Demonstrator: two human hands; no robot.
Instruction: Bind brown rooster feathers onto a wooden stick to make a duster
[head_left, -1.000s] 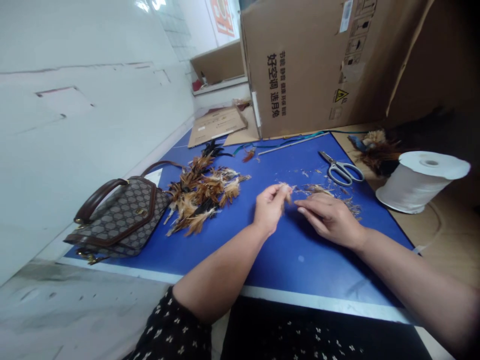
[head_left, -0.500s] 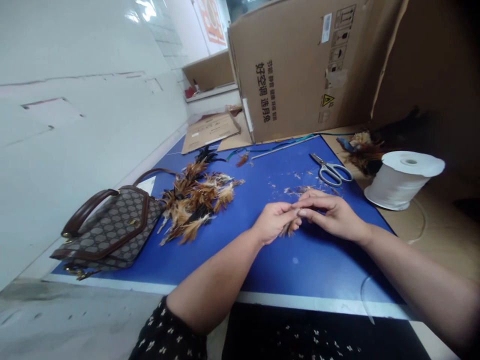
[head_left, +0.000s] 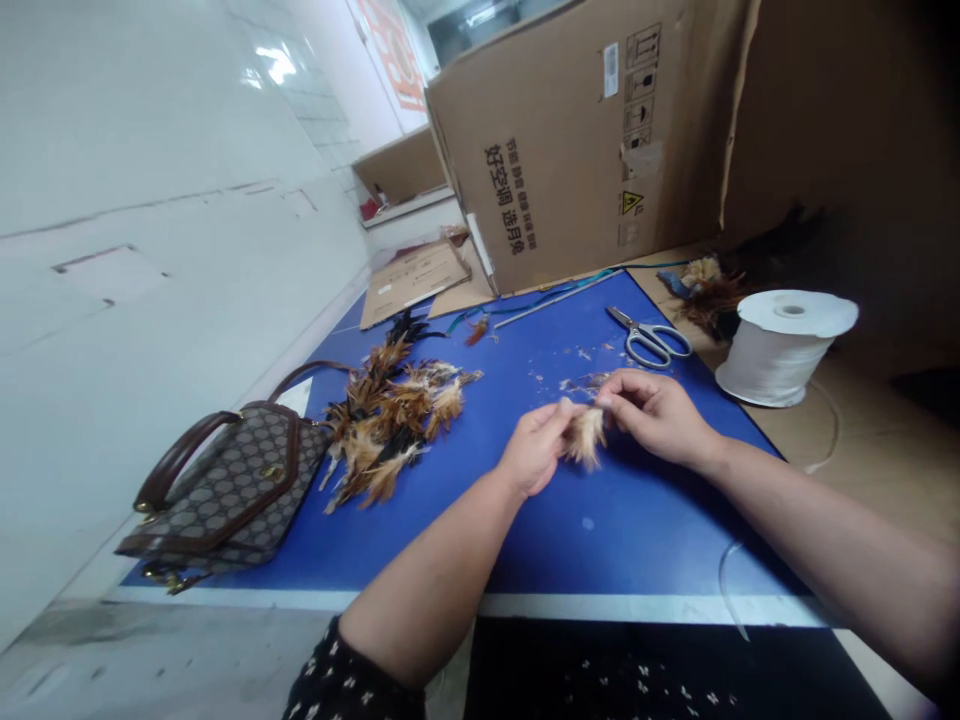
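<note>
Between my two hands, a little above the blue mat [head_left: 517, 540], hangs a small tuft of pale tan feathers [head_left: 585, 438]. My left hand [head_left: 538, 445] pinches it at its upper left end. Thumb and fingers of my right hand [head_left: 651, 412] are closed on its upper right end. Small feather scraps [head_left: 585, 383] lie on the mat just behind my hands. To the left is a pile of brown, tan and black feathers [head_left: 397, 410]. Grey-handled scissors [head_left: 651, 340] rest beyond my right hand, blades pointing away to the left.
A patterned handbag [head_left: 232, 490] stands on the mat's left side. At the right is a white spool [head_left: 780, 350] with a loose strand. Behind it lie more dark feathers [head_left: 705, 290]. A large cardboard box [head_left: 570, 160] and flat cardboard [head_left: 412, 280] border the back.
My hands have moved slightly apart, and the tan feather tuft between them now shows more fully. The whole view has shifted a little.
</note>
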